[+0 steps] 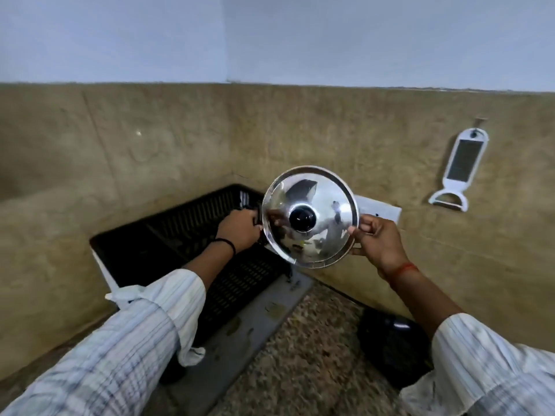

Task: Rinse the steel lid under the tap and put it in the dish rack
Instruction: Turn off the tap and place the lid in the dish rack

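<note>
The round steel lid (318,235) with a black knob at its centre is held up in the air, its top facing me. My right hand (378,238) pinches its right rim. My left hand (240,229) is closed at the lid's left edge, over the black slotted dish rack (192,223); whether it grips the lid or something dark in the rack is unclear. The rack stands in the corner of the counter, below and left of the lid. No tap is in view.
A white peeler-grater (459,169) hangs on the tiled wall at right. A white socket plate (381,210) sits on the wall behind the lid. A dark round object (393,346) rests on the speckled counter (300,355) near my right sleeve. A grey tray (258,319) lies under the rack.
</note>
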